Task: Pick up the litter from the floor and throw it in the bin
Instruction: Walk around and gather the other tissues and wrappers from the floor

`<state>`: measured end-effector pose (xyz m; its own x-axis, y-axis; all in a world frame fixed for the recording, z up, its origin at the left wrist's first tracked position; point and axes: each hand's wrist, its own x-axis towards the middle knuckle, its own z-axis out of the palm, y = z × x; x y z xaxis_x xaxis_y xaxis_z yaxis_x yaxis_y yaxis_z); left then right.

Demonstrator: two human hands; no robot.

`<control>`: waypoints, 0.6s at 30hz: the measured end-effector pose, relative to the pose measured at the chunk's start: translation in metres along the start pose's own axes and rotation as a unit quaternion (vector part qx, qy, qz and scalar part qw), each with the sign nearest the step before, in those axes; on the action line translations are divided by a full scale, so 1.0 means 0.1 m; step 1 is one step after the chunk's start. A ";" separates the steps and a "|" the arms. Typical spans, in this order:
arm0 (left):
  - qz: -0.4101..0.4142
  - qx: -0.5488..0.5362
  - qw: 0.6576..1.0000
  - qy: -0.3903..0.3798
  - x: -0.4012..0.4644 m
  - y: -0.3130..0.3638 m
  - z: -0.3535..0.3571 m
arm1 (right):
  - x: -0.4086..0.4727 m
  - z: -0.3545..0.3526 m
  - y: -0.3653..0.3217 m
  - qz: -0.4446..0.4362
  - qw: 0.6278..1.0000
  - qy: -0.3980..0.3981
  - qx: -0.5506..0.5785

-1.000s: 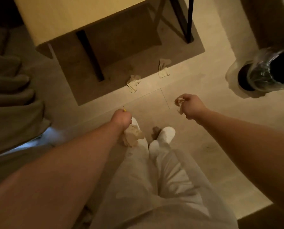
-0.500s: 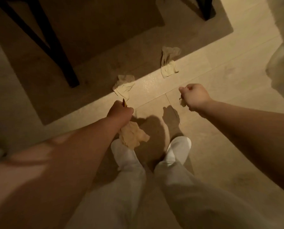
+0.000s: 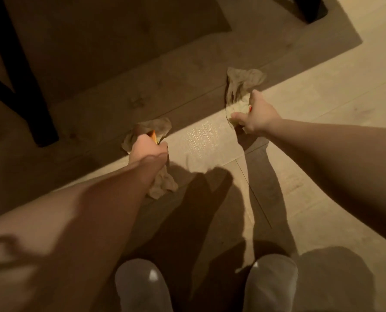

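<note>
Left hand [image 3: 148, 148] closed on crumpled tissue [image 3: 162, 183], reaching onto a second tissue [image 3: 152, 127] on the floor [image 3: 322, 91]. Right hand [image 3: 258, 115] grips a third tissue [image 3: 243, 84]. Black table leg [image 3: 33, 104] at left edge.

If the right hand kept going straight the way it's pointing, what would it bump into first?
Most likely the crumpled paper lying on the floor just beyond the right hand, which already overlaps its near edge. Depth is hard to judge from above, so actual contact is uncertain.
</note>
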<state>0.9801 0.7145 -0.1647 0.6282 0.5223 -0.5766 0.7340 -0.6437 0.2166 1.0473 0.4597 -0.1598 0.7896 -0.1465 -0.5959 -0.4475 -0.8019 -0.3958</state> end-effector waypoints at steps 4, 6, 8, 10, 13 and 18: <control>-0.033 0.009 0.999 0.027 0.02 -0.09 0.08 | 0.09 0.23 0.04 -0.016 0.999 0.011 -0.048; -0.012 -0.003 1.000 0.009 -0.05 -0.19 0.12 | 0.07 0.29 0.12 -0.016 0.997 0.043 -0.060; 0.038 -0.017 0.998 -0.037 -0.13 -0.32 0.15 | 0.01 0.34 0.18 -0.009 0.995 0.050 -0.090; 0.057 -0.012 0.995 -0.076 -0.19 -0.43 0.16 | -0.11 0.36 0.21 -0.003 0.994 0.020 -0.109; 0.009 -0.023 0.992 -0.121 -0.32 -0.45 0.11 | -0.40 0.32 0.24 0.030 0.992 -0.069 -0.100; 0.018 0.003 0.987 -0.157 -1.09 -0.30 -0.43 | -1.30 -0.09 0.11 0.083 0.986 -0.142 -0.018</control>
<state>0.9007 0.7006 -0.0745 0.5430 0.3007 -0.7841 0.7102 -0.6626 0.2378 0.9431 0.4652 -0.0803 0.5549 -0.1143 -0.8240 -0.5423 -0.8008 -0.2541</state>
